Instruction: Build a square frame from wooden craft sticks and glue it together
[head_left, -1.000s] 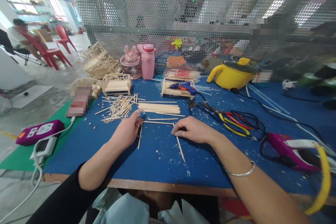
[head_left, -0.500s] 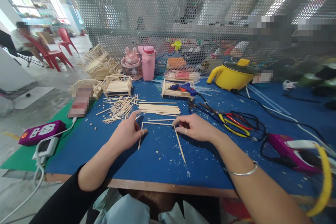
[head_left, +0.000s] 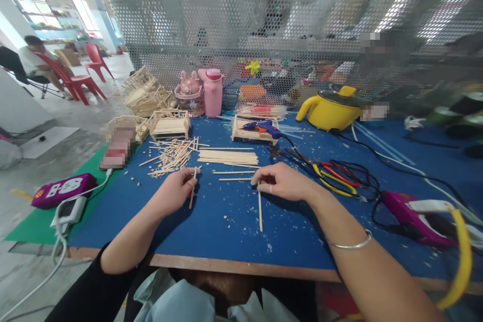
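Note:
My left hand (head_left: pixel 174 192) pinches a short wooden stick (head_left: pixel 192 196), which stands roughly upright in the view, pointing toward me. On the right, my right hand (head_left: pixel 283 183) has its fingertips closed at the top end of another wooden stick (head_left: pixel 260 214). A horizontal wooden stick (head_left: pixel 234 179) reaches to those same fingertips; whether they touch it cannot be made out. Just beyond lies one more loose stick. Behind my hands are a row of long sticks (head_left: pixel 228 156) and a heap of short sticks (head_left: pixel 173 156).
A blue glue gun (head_left: pixel 264 128) rests on a small wooden bed-like frame (head_left: pixel 238 132). Similar frames (head_left: pixel 169 125) stand at back left. Pliers (head_left: pixel 335 181) and cables lie right, near a yellow pot (head_left: pixel 334 110). A phone (head_left: pixel 117 148) is left; a person (head_left: pixel 35 60) sits far off.
My left hand has moved left with its stick, away from the horizontal stick's left end. The stick at my right hand has swung to point more straight toward me.

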`<state>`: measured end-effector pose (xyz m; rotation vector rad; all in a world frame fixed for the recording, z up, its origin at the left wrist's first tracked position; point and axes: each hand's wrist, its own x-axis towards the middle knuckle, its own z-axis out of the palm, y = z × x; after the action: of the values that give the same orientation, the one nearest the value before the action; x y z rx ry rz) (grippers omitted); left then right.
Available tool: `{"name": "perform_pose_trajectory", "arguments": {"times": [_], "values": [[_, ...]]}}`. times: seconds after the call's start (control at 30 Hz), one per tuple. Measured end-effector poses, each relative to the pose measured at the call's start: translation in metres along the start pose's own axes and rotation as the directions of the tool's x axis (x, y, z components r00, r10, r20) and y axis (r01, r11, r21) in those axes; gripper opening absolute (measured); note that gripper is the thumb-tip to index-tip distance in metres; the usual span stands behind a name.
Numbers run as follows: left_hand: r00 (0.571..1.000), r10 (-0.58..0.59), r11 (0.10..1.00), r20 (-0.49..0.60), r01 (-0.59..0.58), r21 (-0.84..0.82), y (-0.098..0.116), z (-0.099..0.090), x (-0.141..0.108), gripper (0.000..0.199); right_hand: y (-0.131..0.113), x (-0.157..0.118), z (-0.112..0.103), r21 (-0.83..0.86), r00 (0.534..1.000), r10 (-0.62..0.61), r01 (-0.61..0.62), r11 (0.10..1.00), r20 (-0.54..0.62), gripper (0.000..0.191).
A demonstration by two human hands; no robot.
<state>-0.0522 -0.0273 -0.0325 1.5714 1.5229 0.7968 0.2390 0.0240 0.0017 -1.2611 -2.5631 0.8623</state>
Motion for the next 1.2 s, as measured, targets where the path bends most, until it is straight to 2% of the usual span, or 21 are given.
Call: {"name": "perform_pose_trajectory", "arguments": {"times": [0.13, 0.2, 0.27, 0.33, 0.43, 0.5, 0.6, 0.7, 0.73, 0.77, 0.83, 0.9, 0.97, 1.03, 1.13, 1.2], "values": [[0.997, -0.072, 0.992, -0.02, 0.069, -0.109, 0.004, 0.001, -0.001, 0.032, 0.004, -0.001, -0.003, -0.028, 0.997, 0.082, -0.082, 0.996, 0.01, 0.014], [0.991, -0.129, 0.973, 0.03, 0.132, -0.191, 0.012, 0.005, -0.003, 0.029, 0.004, -0.001, -0.005, -0.028, 0.998, 0.065, -0.065, 0.998, 0.022, 0.017], [0.982, -0.154, 0.937, 0.112, 0.181, -0.3, 0.021, 0.008, -0.004, 0.028, 0.003, -0.002, -0.005, -0.008, 0.995, -0.002, 0.003, 1.0, 0.099, 0.024], [0.974, -0.144, 0.902, 0.173, 0.201, -0.382, 0.031, 0.01, -0.003, 0.029, 0.001, -0.002, -0.004, -0.014, 0.986, -0.048, 0.051, 0.999, 0.162, 0.026], [0.969, -0.102, 0.886, 0.226, 0.192, -0.422, 0.04, 0.009, 0.004, 0.028, 0.001, -0.001, 0.0, -0.047, 0.985, -0.032, 0.04, 0.998, 0.169, 0.019], [0.968, -0.076, 0.925, 0.241, 0.159, -0.346, 0.043, 0.007, 0.011, 0.026, 0.002, 0.0, 0.003, -0.048, 0.986, -0.02, 0.028, 0.998, 0.167, 0.016], [0.959, -0.068, 0.996, 0.275, 0.08, -0.035, 0.042, 0.005, 0.019, 0.023, 0.002, 0.0, 0.003, -0.051, 0.985, -0.015, 0.024, 0.998, 0.173, 0.016], [0.927, -0.128, 0.971, 0.353, 0.044, 0.236, 0.039, 0.003, 0.019, 0.03, 0.002, -0.002, -0.001, -0.076, 0.982, -0.012, 0.027, 0.997, 0.186, 0.013], [0.93, -0.139, 0.955, 0.341, 0.035, 0.293, 0.038, 0.001, 0.018, 0.032, 0.002, -0.003, -0.003, -0.086, 0.983, -0.022, 0.038, 0.996, 0.185, 0.012], [0.947, -0.129, 0.935, 0.295, 0.017, 0.354, 0.037, -0.002, 0.017, 0.033, 0.002, -0.004, -0.005, -0.096, 0.984, -0.039, 0.057, 0.994, 0.175, 0.01], [0.99, -0.055, 0.871, 0.128, -0.015, 0.491, 0.035, -0.009, 0.017, 0.029, 0.001, -0.007, -0.01, -0.109, 0.988, -0.083, 0.098, 0.989, 0.134, 0.01], [1.0, 0.013, 0.797, 0.019, -0.022, 0.603, 0.033, -0.015, 0.019, 0.027, 0.0, -0.009, -0.014, -0.115, 0.993, -0.089, 0.098, 0.988, 0.08, 0.011], [0.999, -0.001, 0.762, 0.034, -0.021, 0.647, 0.03, -0.017, 0.022, 0.03, -0.002, -0.009, -0.014, -0.118, 0.999, -0.042, 0.045, 0.992, 0.036, 0.013], [0.995, -0.039, 0.765, 0.089, -0.028, 0.643, 0.027, -0.015, 0.024, 0.034, -0.002, -0.008, -0.012, -0.116, 1.0, 0.015, -0.014, 0.993, 0.006, 0.015], [0.994, -0.018, 0.787, 0.111, -0.054, 0.615, 0.024, -0.009, 0.025, 0.025, 0.0, -0.005, -0.007, -0.097, 0.998, 0.058, -0.061, 0.993, -0.037, 0.016], [0.992, 0.018, 0.834, 0.127, -0.085, 0.546, 0.026, -0.008, 0.025, 0.018, 0.002, -0.002, -0.005, -0.071, 0.993, 0.077, -0.083, 0.994, -0.085, 0.016]]}}
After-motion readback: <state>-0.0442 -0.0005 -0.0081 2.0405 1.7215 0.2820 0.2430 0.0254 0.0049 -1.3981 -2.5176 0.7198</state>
